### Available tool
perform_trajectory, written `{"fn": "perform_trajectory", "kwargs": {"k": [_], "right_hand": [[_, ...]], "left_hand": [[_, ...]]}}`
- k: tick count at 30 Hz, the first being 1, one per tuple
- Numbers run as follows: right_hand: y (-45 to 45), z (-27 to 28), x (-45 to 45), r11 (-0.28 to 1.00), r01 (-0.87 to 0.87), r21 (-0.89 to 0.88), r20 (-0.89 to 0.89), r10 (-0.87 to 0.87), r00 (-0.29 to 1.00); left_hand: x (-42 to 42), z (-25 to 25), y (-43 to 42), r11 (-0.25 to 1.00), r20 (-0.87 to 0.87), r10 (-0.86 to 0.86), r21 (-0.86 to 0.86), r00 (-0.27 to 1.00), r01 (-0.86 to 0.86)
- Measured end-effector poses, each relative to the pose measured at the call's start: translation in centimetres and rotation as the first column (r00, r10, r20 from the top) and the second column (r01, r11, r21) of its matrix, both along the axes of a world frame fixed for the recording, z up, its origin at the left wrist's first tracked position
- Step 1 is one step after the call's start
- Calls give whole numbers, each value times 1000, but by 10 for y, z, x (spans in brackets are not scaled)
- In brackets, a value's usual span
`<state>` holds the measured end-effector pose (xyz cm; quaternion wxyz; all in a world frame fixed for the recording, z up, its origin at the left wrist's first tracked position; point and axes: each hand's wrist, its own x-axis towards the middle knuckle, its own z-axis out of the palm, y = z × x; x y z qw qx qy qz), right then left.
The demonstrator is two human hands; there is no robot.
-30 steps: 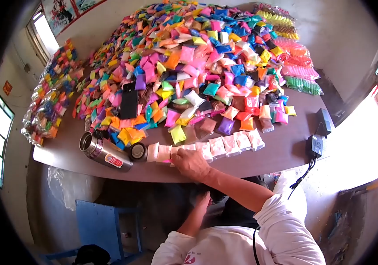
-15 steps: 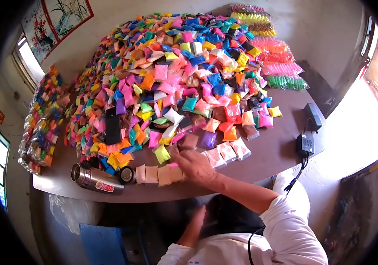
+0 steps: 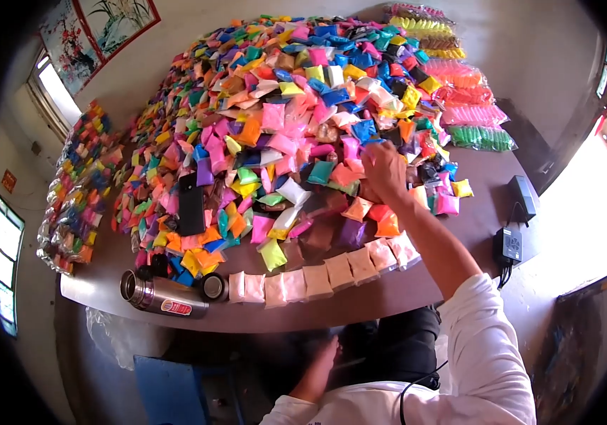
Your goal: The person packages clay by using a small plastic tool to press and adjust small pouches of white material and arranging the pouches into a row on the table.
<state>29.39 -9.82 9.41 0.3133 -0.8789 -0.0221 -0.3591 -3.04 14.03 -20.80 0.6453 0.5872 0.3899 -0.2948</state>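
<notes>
My right hand [image 3: 386,173] reaches into the front right of a large heap of small colored packets [image 3: 282,145]. Its fingers curl down among orange, pink and blue packets; what they grip, if anything, is hidden. Along the table's near edge runs a curved row of pale peach and pink packets [image 3: 317,282], side by side, in front of my right forearm. My left hand [image 3: 326,354] hangs low by my lap, under the level of the tabletop, blurred, its fingers not clear.
A steel flask [image 3: 165,294] lies on its side at the near left, its cap [image 3: 214,286] beside it. A black phone [image 3: 191,205] rests on the heap. Bagged packets [image 3: 80,191] stand left; clear bags [image 3: 480,138] line the back right. Black devices [image 3: 509,244] sit at the right edge.
My right hand has left the row of pale packets and moved up and right into the heap. The row's middle is now uncovered. The view has shifted slightly.
</notes>
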Motion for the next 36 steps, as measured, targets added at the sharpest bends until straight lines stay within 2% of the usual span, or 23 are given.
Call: {"fn": "perform_trajectory", "kwargs": {"k": [4,6,9,14,17,18,20,21,22,23,24,25,26,27,28,30,31,34,36], "right_hand": [[3,7,56,997,80,-24,52,-79,996],[8,12,75,989,86,-118,53,-80,995],[19,16,91,990,88,-111,-103,-99,990],[25,12,105,988,152,-2,-128,-151,980],[20,14,103,995,80,55,71,-84,994],[17,20,94,995,84,50,71,-87,994],[12,35,62,986,-72,149,-47,80,996],[12,32,46,847,-231,479,-99,314,944],[11,26,24,582,-301,755,-69,527,847],[15,30,-10,433,-168,886,-122,567,815],[10,16,-31,337,-152,929,-115,655,747],[8,8,-60,454,-128,882,-217,632,744],[5,-2,-87,336,-92,937,-186,706,683],[10,-6,-115,283,-81,956,-146,695,704],[7,-16,-140,263,-64,963,-154,725,671],[12,-13,-181,271,120,955,-279,689,669],[9,-19,-195,277,144,950,-300,681,668],[3,-36,-235,269,170,948,-315,721,617],[6,-43,-257,321,76,944,-288,692,662]], "left_hand": [[-1,-2,5,999,3,42,-5,999,-42],[-3,-2,8,997,0,72,-7,997,-72],[-7,5,12,996,36,78,38,996,-79],[-7,5,14,987,21,153,49,988,-154],[-9,-10,18,994,69,87,61,994,-91],[-8,-11,17,995,67,84,56,994,-88],[-5,-4,11,990,72,132,42,989,-135],[-2,1,9,991,64,128,34,990,-130],[1,4,10,996,52,86,21,995,-88],[2,9,9,999,37,41,4,998,-42],[2,17,6,999,75,38,-42,996,-35],[7,31,0,997,98,51,-54,994,-46],[9,29,0,993,115,18,-114,993,-5],[14,41,-5,982,128,41,-190,991,-16],[14,51,-10,964,133,69,-263,989,-32],[11,51,-17,913,149,100,-406,984,-31],[10,55,-21,877,177,78,-481,981,17],[9,79,-37,819,226,-6,-558,974,134],[8,97,-40,786,256,-96,-574,962,231]]}}
